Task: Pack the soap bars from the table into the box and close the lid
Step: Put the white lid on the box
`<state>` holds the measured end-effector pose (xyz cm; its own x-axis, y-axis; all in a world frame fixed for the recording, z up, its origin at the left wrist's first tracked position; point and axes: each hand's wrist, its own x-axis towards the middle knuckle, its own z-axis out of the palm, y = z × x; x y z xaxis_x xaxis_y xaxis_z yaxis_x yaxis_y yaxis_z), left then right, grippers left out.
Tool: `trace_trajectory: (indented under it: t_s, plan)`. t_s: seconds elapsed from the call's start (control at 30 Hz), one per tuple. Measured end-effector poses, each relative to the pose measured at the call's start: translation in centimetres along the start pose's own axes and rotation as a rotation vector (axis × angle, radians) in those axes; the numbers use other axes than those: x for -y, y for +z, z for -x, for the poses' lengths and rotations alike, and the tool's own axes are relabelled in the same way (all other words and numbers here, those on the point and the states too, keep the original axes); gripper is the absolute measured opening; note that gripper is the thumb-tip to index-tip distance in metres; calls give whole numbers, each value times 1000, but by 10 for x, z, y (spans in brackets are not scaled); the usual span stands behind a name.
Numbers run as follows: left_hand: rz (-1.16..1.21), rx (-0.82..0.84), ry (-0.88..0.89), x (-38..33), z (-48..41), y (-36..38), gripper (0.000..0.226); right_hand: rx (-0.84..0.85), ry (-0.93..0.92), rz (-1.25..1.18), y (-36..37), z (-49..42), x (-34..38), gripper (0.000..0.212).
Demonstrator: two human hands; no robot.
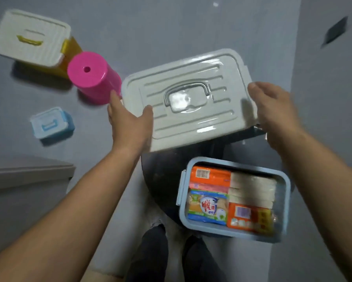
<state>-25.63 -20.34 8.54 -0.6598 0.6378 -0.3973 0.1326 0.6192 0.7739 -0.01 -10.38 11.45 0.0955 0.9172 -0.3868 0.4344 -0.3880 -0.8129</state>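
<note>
Soap bars (232, 192): all in view lie inside the box, packed flat and close.
Count by kind: two orange packs (209, 177), one at the box's 11 o'clock and one at its 5 o'clock; one green-and-blue pack (207, 206) at 8 o'clock; a block of pale bars (252, 184) at 1 o'clock, number unclear.
Writing: red Chinese characters on the green-and-blue pack, too blurred to read; a barcode on each orange pack.
Box (185, 212): one, pale blue, rectangular with rounded corners, open-topped; it stands on the dark round bench (163, 180), at 5 o'clock in the view.
Lid (191, 123): one, off-white, ribbed, with a grey handle (186, 87) folded flat in its middle; it is held tilted in the air at 11 o'clock from the box, apart from it.
Left grip (128, 123): grasps the lid's 9 o'clock edge, thumb on top.
Right grip (273, 110): grasps the lid's 3 o'clock edge.
Floor: one yellow box (69, 55) with a white lid and one pink stool (93, 78), both at 10 o'clock; one small blue box (53, 123) at 9 o'clock.
</note>
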Motion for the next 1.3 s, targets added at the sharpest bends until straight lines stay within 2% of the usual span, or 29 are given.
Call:
trace_trajectory:
  t_s: [0.1, 0.2, 0.3, 0.4, 0.6, 0.9, 1.13, 1.3]
  plan:
    - [-40, 140, 73, -14, 42, 22, 89, -125, 41, 25, -62, 34, -36, 25]
    - [-100, 332, 102, 2, 96, 43, 68, -113, 144, 60, -109, 81, -91, 22]
    - [-176, 421, 132, 33, 138, 49, 65, -93, 265, 57, -131, 129, -144, 16]
    - [-232, 438, 124, 55, 160, 47, 76, -92, 327, 51, -132, 155, -179, 8]
    - [-325, 424, 138, 71, 169, 49, 74, -91, 347, 77, -120, 163, -197, 4]
    - [-384, 413, 133, 79, 168, 58, 71, -88, 376, 140, -118, 156, -209, 12]
    - [-285, 414, -86, 82, 159, 58, 71, -88, 501, -129, -109, 150, -218, 24]
    - [-190, 519, -379, 85, 142, 54, 71, -22, 652, -353, -106, 143, -228, 44]
